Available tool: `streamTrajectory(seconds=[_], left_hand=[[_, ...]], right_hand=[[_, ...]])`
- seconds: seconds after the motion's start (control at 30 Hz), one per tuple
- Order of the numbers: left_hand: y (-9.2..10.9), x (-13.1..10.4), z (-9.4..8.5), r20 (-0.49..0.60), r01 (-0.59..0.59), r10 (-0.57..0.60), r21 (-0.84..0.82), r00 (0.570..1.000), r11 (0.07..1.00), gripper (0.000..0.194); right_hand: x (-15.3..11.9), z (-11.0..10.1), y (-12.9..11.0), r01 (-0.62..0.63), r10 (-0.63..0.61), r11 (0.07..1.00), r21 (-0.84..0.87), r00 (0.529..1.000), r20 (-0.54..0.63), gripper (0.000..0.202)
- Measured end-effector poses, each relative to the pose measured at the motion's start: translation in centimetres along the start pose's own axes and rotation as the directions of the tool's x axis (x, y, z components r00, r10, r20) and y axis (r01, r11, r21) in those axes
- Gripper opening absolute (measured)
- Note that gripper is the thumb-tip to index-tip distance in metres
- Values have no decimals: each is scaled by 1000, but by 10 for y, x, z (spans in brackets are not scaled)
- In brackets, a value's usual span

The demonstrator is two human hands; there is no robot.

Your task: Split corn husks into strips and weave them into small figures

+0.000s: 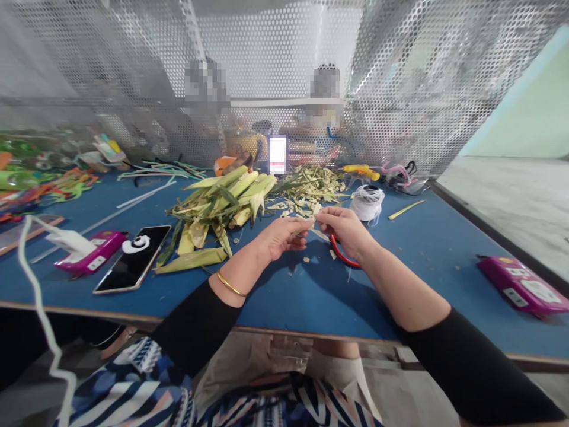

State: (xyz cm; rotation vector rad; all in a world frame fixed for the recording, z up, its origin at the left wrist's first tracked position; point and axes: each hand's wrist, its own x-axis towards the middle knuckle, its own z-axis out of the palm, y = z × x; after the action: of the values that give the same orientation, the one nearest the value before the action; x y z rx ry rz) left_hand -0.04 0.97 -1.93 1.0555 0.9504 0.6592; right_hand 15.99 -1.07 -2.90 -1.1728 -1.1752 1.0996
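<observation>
Over the front middle of the table, both of my hands meet fingertip to fingertip at a small pale strip of corn husk (317,210). My left hand (284,236), with a gold bangle on its wrist, pinches the lower end. The upper end is between the thumb and forefinger of my right hand (344,228). Beneath the right hand lies a tool with a red looped handle (341,254), mostly hidden. A heap of green and yellow corn husks (226,204) is just beyond my left hand, and cut husk scraps (317,185) are piled behind my fingers.
A spool of white string (367,203) stands right of the scraps. Purple tissue packs (95,255) (522,284) lie at both sides, with a black phone (136,258) at left. A perforated metal screen (284,53) closes off the back; people sit beyond it.
</observation>
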Motion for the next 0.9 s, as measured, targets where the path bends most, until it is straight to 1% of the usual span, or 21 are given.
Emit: streamTrajectory(seconds=[0.1, 0.2, 0.27, 0.37, 0.4, 0.43, 0.5, 0.53, 0.57, 0.6, 0.67, 0.7, 0.8, 0.9], left_hand=[[-2, 0, 2, -20, 6, -7, -13, 1000, 1000, 26], [-3, -1, 7, -78, -64, 71, 80, 994, 995, 28], [-4, -2, 9, -73, -101, 112, 134, 991, 986, 31], [-5, -4, 11, -43, -144, 153, 172, 987, 975, 34], [-5, -4, 12, -39, -154, 164, 186, 986, 970, 32], [-5, -4, 12, -36, -160, 171, 203, 985, 966, 30], [-5, -4, 12, -24, -164, 175, 247, 984, 955, 24], [-6, -4, 12, -21, -167, 180, 272, 983, 948, 22], [-6, -3, 12, -20, -174, 188, 297, 982, 939, 22], [-7, -3, 12, -21, -180, 197, 323, 980, 929, 22], [-8, -3, 13, -26, -182, 205, 365, 978, 913, 25], [-8, -3, 13, -28, -176, 200, 375, 979, 910, 27], [-8, -4, 15, -14, -156, 173, 371, 985, 916, 30], [-7, -7, 17, 31, -168, 170, 394, 985, 903, 31]], right_hand=[[-2, 3, -2, -10, 11, 999, 33, 1000, -28, 28], [-2, 5, -2, -25, 25, 1000, 11, 999, -39, 31], [-2, 5, 0, -11, 10, 999, -33, 1000, -26, 31], [0, 4, 4, 15, -15, 996, -90, 1000, 6, 30], [1, 4, 4, 24, -25, 993, -112, 1000, -9, 27], [1, 3, 5, 43, -50, 988, -148, 998, -44, 23], [1, 2, 3, 120, -156, 953, -278, 981, -113, 19], [1, 2, 1, 162, -212, 923, -350, 971, -110, 20], [0, 1, -1, 199, -247, 893, -404, 966, -70, 22], [-2, 2, -3, 226, -255, 870, -438, 967, -7, 24], [-5, 2, -7, 243, -224, 854, -460, 970, 95, 24], [-6, 3, -8, 238, -210, 856, -460, 971, 111, 22], [-9, 5, -8, 207, -192, 883, -421, 978, 79, 17], [-8, 7, -2, 154, -150, 924, -350, 988, 40, 17]])
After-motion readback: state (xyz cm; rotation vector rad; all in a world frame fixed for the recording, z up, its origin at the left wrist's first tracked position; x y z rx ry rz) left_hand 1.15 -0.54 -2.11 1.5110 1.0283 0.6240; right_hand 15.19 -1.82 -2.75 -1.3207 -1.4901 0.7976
